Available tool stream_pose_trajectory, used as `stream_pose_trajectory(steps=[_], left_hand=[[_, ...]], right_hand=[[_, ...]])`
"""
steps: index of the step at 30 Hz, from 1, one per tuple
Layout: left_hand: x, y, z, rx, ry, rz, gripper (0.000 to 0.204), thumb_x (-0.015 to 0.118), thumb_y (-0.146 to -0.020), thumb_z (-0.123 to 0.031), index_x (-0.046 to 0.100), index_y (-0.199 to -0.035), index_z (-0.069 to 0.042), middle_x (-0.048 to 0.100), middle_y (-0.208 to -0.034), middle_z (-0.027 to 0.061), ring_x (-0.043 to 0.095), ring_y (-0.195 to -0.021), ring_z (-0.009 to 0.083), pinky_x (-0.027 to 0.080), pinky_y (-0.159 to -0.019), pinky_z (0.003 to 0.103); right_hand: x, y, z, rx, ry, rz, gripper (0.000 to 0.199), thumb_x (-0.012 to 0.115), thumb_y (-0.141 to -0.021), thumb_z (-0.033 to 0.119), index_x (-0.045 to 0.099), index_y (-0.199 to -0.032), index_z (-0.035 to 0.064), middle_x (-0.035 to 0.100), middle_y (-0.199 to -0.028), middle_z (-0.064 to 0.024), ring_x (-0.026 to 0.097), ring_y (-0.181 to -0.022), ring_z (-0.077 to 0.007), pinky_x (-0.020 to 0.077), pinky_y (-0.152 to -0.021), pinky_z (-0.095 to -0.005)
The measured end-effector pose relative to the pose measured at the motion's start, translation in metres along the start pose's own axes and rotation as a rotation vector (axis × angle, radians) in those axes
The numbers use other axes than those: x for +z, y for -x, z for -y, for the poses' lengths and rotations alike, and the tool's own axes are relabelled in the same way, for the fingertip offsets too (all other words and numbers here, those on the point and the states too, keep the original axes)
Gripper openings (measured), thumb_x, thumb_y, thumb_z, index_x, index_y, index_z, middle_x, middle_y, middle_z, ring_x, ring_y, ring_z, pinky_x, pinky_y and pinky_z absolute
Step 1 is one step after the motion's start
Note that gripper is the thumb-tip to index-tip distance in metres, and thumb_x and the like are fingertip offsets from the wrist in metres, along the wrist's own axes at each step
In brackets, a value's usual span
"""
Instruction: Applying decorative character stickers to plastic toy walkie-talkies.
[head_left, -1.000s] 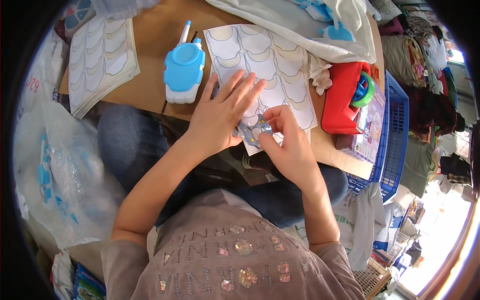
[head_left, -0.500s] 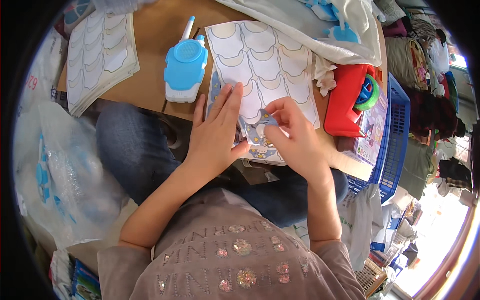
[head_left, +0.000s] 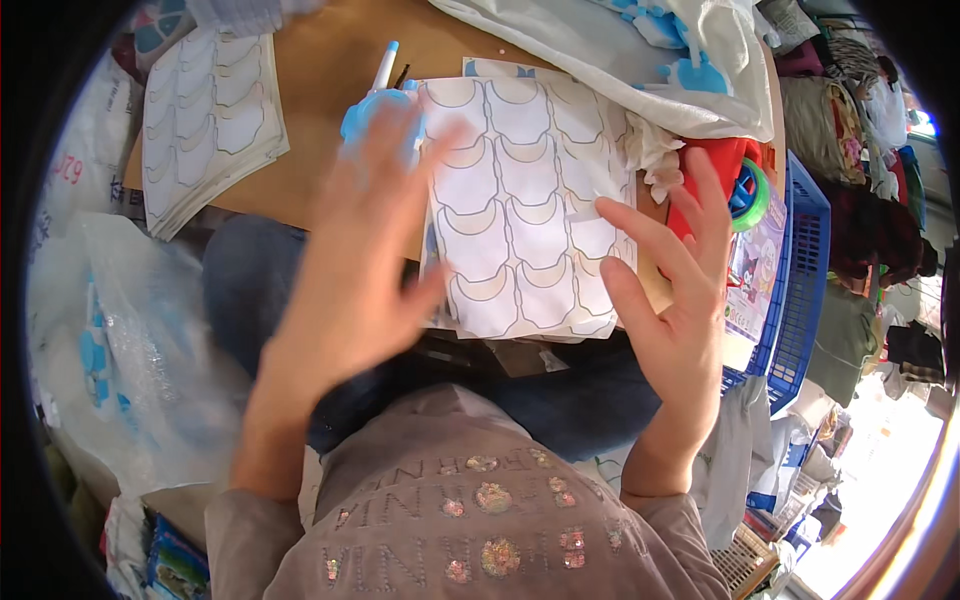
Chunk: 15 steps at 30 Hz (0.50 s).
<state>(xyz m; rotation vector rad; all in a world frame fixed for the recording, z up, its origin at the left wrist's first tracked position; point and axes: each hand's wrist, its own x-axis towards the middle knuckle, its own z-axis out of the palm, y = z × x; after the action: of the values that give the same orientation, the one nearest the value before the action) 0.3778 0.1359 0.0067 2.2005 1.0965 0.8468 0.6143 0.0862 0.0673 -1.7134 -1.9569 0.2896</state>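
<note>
A white sheet of scalloped sticker shapes lies on the brown tabletop, its near edge hanging over my lap. My left hand, blurred by motion, hovers open over the sheet's left edge and hides most of a blue dispenser. My right hand is open with spread fingers at the sheet's right edge, holding nothing. A second stack of the same sheets sits at the table's far left.
A red box with a green tape ring stands right of the sheet, a blue basket beyond it. White cloth covers the table's back. A clear plastic bag lies on my left.
Both hands were pinched together on a small piece at the sheet's near edge. They have now let go, opened and moved apart, the left one lifting quickly.
</note>
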Motion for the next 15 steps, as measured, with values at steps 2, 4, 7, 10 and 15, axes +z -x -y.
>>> stream_pose_trajectory(steps=[2, 4, 7, 10, 15], left_hand=[[-0.013, -0.008, 0.029, -0.103, -0.159, 0.006, 0.101, 0.070, -0.065, 0.006, 0.023, -0.153, -0.012, 0.021, -0.158, 0.0177, 0.014, -0.147, 0.0394, 0.020, -0.118, 0.048], [-0.030, -0.002, 0.049, -0.232, -0.195, 0.133, 0.110, 0.071, -0.063, 0.006, 0.014, -0.155, -0.015, 0.018, -0.159, 0.0187, 0.013, -0.148, 0.0383, 0.020, -0.118, 0.047], [-0.025, -0.005, 0.066, -0.225, -0.062, 0.146, 0.117, 0.076, -0.062, 0.000, 0.008, -0.155, -0.019, 0.027, -0.153, 0.0217, 0.026, -0.142, 0.0421, 0.024, -0.114, 0.051], [-0.024, -0.010, 0.060, -0.305, 0.066, 0.108, 0.117, 0.080, -0.061, -0.002, 0.011, -0.155, -0.017, 0.036, -0.147, 0.0218, 0.036, -0.136, 0.0414, 0.029, -0.113, 0.049], [0.001, -0.007, 0.032, -0.137, 0.040, -0.095, 0.117, 0.088, -0.057, -0.010, 0.019, -0.152, -0.006, 0.046, -0.141, 0.0202, 0.044, -0.130, 0.0391, 0.035, -0.108, 0.046]], right_hand=[[0.000, 0.001, -0.004, 0.034, 0.033, -0.015, 0.034, 0.067, -0.080, 0.003, 0.073, -0.111, 0.0144, 0.043, -0.139, -0.0169, 0.048, -0.123, -0.0349, 0.0396, -0.106, -0.0432], [0.003, 0.000, -0.007, 0.051, -0.135, 0.043, 0.036, 0.066, -0.079, 0.001, 0.072, -0.113, 0.0139, 0.044, -0.138, -0.0172, 0.050, -0.120, -0.0326, 0.0430, -0.102, -0.0415], [0.008, 0.001, -0.002, 0.137, -0.223, 0.068, 0.036, 0.068, -0.080, 0.002, 0.071, -0.115, 0.0124, 0.056, -0.125, -0.0141, 0.059, -0.106, -0.0265, 0.0485, -0.090, -0.0370], [0.013, 0.003, -0.004, 0.195, -0.294, 0.068, 0.037, 0.069, -0.081, 0.005, 0.069, -0.117, 0.0116, 0.064, -0.112, -0.0100, 0.065, -0.092, -0.0197, 0.0508, -0.079, -0.0309], [0.014, 0.008, -0.012, 0.358, -0.396, 0.030, 0.040, 0.072, -0.081, 0.005, 0.066, -0.120, 0.0078, 0.066, -0.109, -0.0063, 0.064, -0.090, -0.0142, 0.0491, -0.071, -0.0261]])
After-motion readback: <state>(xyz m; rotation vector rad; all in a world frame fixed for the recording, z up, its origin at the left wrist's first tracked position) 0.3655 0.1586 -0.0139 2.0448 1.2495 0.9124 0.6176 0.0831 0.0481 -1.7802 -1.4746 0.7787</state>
